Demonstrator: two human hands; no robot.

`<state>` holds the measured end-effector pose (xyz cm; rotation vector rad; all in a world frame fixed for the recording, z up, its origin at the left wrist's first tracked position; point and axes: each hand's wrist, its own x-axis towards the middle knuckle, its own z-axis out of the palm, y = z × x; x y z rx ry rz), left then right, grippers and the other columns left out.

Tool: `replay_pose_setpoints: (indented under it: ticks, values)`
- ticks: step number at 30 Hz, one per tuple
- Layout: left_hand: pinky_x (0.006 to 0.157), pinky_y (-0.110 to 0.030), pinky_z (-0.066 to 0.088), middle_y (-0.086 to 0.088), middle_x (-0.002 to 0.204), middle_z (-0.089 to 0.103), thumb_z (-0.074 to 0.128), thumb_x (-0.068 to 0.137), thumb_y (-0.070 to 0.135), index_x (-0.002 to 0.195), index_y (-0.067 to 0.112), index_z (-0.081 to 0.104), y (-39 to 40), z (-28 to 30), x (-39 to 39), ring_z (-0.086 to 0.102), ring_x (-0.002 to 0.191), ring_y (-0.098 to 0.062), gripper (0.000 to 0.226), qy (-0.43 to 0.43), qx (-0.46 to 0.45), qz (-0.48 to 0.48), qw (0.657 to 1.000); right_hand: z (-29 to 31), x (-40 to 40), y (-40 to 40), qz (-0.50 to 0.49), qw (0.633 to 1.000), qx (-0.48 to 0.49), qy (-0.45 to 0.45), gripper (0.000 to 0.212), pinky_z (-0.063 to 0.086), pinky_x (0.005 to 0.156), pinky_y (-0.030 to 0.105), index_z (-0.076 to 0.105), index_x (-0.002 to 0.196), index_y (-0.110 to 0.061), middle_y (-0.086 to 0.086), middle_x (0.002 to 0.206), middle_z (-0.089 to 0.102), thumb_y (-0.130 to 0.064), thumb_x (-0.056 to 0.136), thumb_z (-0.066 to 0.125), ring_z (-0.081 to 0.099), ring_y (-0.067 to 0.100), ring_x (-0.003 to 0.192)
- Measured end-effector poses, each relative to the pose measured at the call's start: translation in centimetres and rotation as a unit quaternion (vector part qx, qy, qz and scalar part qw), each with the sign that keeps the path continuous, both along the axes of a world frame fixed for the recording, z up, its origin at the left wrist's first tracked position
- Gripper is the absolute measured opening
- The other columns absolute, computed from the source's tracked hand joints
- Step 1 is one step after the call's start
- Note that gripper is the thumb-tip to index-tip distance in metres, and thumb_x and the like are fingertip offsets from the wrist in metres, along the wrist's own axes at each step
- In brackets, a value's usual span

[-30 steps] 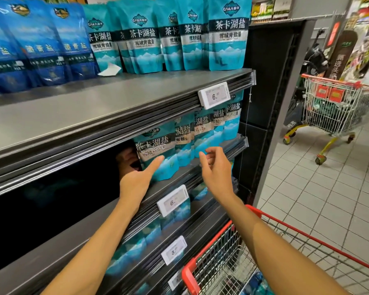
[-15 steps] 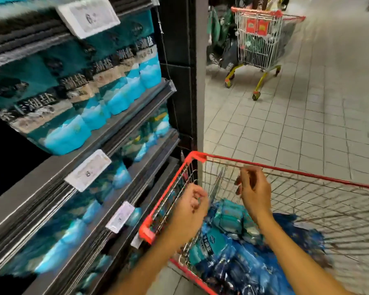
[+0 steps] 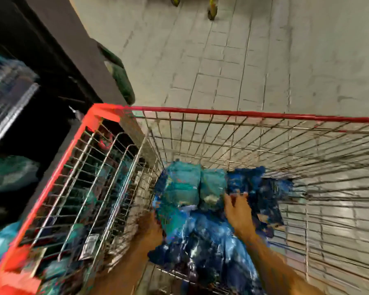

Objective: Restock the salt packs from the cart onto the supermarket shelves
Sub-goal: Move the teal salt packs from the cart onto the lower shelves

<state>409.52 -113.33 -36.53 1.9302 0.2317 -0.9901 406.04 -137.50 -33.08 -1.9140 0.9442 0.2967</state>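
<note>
View: head cam, looking steeply down into a shopping cart; whole pic is motion-blurred.
Cart [image 3: 243, 113]: wire basket w/ red rim, seen from above; its left side runs close beside the shelves, its far rim crosses the middle of the pic.
Salt packs [image 3: 202, 222]: heap of glossy packs at the bottom of the cart, toward its near left corner. Teal packs [image 3: 185, 186] lie on top at the far end of the heap; dark blue packs [image 3: 262, 188] spread to the right and toward the near edge.
Left hand [image 3: 152, 227]: down inside the cart at the left edge of the heap, touching the packs. Fingers are lost in blur and behind the packs, so can't tell how far its grip is closed or whether it has hold of a pack.
Right hand [image 3: 238, 209]: reaches in from the near right, fingers spread and fairly straight, tips on the heap where a teal pack meets the dark blue ones (grip loose, nothing visibly clasped).
Shelves [image 3: 13, 107]: at the left edge of the pic, dark unit w/ metal shelf fronts; blurred teal and blue packs [image 3: 11, 173] sit on them.
Floor [image 3: 264, 60]: pale square tiles beyond the cart.
Second cart's wheels [image 3: 212, 11]: yellow, at the top edge, well apart from the near cart.
</note>
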Motion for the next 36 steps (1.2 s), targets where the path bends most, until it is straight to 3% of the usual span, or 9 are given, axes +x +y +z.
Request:
replay_pose_setpoints:
  ticks: [2,5,13,15,18,22,26,30,36]
  values:
    - [0.084,-0.040,0.054,-0.019,0.119,0.053,0.049,0.101,0.022,0.120,0.007,0.049,1.8,-4.8,0.0,0.058,0.099,-0.032,0.024,-0.016,0.113,-0.079,0.990,-3.9,1.4,-1.0,0.000,0.998,0.013,0.058,0.039,0.049,0.077,0.040,0.061,0.097,0.002,0.024,0.100,0.066,-0.035,0.102,0.051,0.064,0.038,0.095]
    - [0.103,-0.044,0.047,-0.016,0.140,0.046,0.077,0.078,0.007,0.149,0.007,0.022,4.0,-9.7,0.1,0.052,0.123,-0.034,0.090,0.053,0.212,-0.069,0.973,-8.4,3.6,-2.8,-0.034,0.988,0.051,0.139,0.059,0.044,0.084,0.038,0.060,0.107,0.005,0.021,0.105,0.061,-0.053,0.096,0.052,0.059,0.036,0.105]
    - [0.101,-0.047,0.049,-0.014,0.128,0.058,0.091,0.053,0.003,0.135,0.003,0.045,5.2,-15.0,1.0,0.057,0.120,-0.033,0.094,0.049,0.137,-0.094,0.985,-12.2,7.3,-3.3,-0.016,0.983,0.029,0.180,0.109,0.055,0.091,0.050,0.067,0.103,-0.009,0.011,0.108,0.068,-0.088,0.029,0.065,0.064,0.032,0.100]
    - [0.103,-0.039,0.047,-0.007,0.127,0.060,0.097,0.045,0.014,0.131,0.006,0.052,5.4,-15.0,1.6,0.056,0.120,-0.025,0.098,0.023,0.146,-0.116,0.982,-12.4,7.9,-3.0,-0.040,0.981,0.047,0.184,0.119,0.053,0.096,0.044,0.065,0.117,-0.006,0.009,0.110,0.067,-0.082,0.026,0.073,0.065,0.030,0.099]
    - [0.097,-0.020,0.040,0.003,0.128,0.051,0.099,0.039,0.033,0.138,0.017,0.047,5.0,-13.8,1.8,0.051,0.120,-0.016,0.112,0.013,0.199,-0.166,0.966,-12.5,8.0,-2.2,-0.049,0.985,0.021,0.165,0.077,0.054,0.088,0.037,0.065,0.107,-0.006,0.007,0.102,0.069,-0.059,0.057,0.087,0.063,0.026,0.084]
    - [0.091,-0.035,0.053,0.000,0.129,0.058,0.092,0.042,0.051,0.134,0.026,0.048,4.0,-12.3,1.0,0.060,0.115,-0.024,0.106,0.024,0.240,-0.193,0.951,-12.3,7.4,-0.6,-0.050,0.980,-0.060,0.184,0.096,0.052,0.096,0.052,0.050,0.132,0.004,0.026,0.138,0.050,-0.057,0.066,0.085,0.050,0.040,0.126]
    - [0.082,-0.028,0.053,0.003,0.121,0.068,0.086,0.053,0.057,0.124,0.032,0.058,3.7,-11.3,0.9,0.065,0.106,-0.020,0.080,0.009,0.261,-0.222,0.940,-11.3,6.8,1.6,-0.074,0.982,-0.066,0.160,0.072,0.055,0.083,0.050,0.046,0.126,-0.003,0.021,0.119,0.063,-0.041,0.076,0.084,0.064,0.039,0.104]
    - [0.088,-0.029,0.055,0.007,0.109,0.073,0.088,0.048,0.060,0.116,0.026,0.068,3.3,-10.3,0.7,0.067,0.106,-0.019,0.078,0.085,0.141,-0.111,0.980,-10.7,5.6,2.0,-0.126,0.983,0.079,0.103,0.035,0.058,0.080,0.048,0.064,0.109,-0.004,0.017,0.102,0.071,-0.016,0.080,0.080,0.068,0.033,0.092]
    - [0.060,-0.014,0.055,0.014,0.089,0.077,0.092,0.049,0.048,0.093,0.029,0.074,0.6,-4.5,-0.3,0.072,0.075,0.000,0.052,0.139,-0.002,0.039,0.990,-4.4,-0.5,0.8,-0.180,0.945,0.271,0.033,0.063,0.060,0.061,0.031,0.065,0.119,-0.015,0.001,0.096,0.078,-0.014,0.062,0.091,0.076,0.023,0.082]
